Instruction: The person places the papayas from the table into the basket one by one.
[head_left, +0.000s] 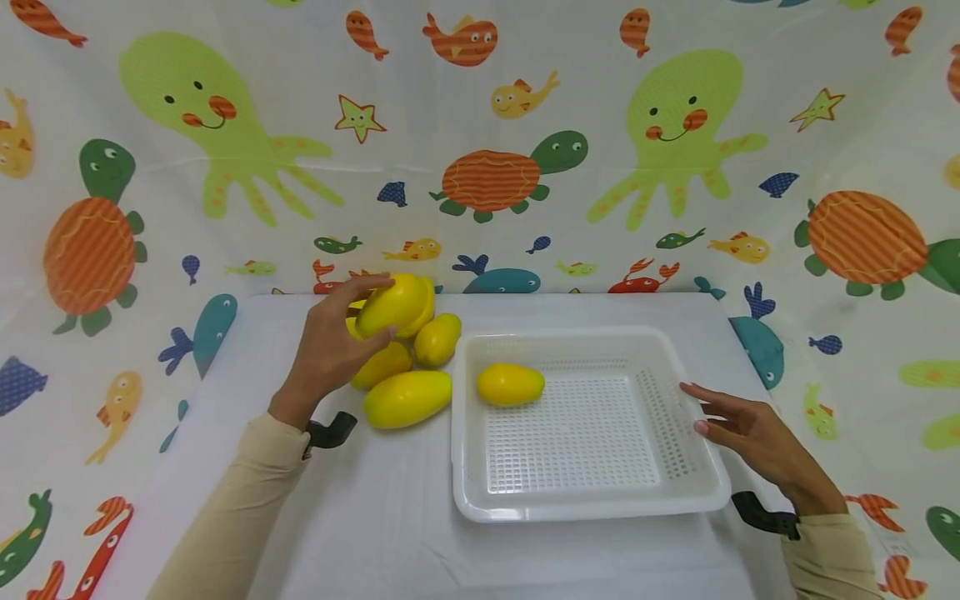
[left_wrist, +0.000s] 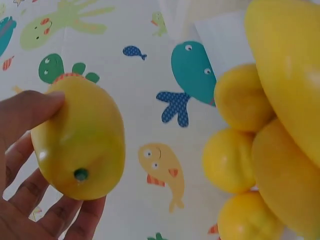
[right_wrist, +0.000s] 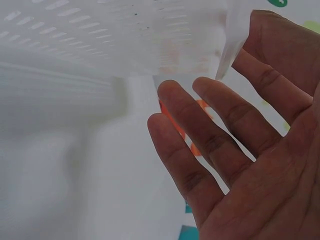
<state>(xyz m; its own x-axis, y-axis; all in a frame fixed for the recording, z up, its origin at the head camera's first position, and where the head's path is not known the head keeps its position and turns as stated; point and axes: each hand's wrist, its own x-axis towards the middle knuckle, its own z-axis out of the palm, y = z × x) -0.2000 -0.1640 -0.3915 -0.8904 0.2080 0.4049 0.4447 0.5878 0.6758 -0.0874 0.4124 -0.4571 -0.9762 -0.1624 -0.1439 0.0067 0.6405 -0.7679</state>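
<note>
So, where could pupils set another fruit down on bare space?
Inside the white basket, right of its lone fruit; on the table between the basket and the head view's bottom edge. Crowded: left of the basket, where yellow fruits bunch beside the left hand.

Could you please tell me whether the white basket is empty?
No, one yellow fruit lies inside the white basket.

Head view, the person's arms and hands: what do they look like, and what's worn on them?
The left hand and right hand are bare, with no gloves or visible rings. The left sleeve and right sleeve are long, plain beige. A curved black piece juts from each wrist, left piece and right piece; no cables show.
</note>
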